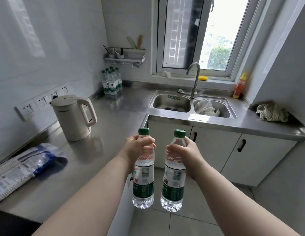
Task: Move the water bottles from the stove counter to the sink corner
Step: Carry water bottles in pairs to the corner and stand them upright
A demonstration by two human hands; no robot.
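Held bottles (143,169) clear, green caps, green-white labels; kettle (73,116) cream; counter (117,113) brushed steel; packet (20,167) blue-white.

We see a bright kitchen lit by daylight from the window (214,31), its right pane blown out almost white. The steel counter (122,108) carries a soft sheen and a blurred reflection of the kettle (73,116). Shadows are faint and soft-edged, darkest beside the blue package (29,160). The held bottles (143,184) catch small glints in the clear plastic. The wide lens bows walls and window frame outward near the edges, and the far bottles (112,82) look slightly soft
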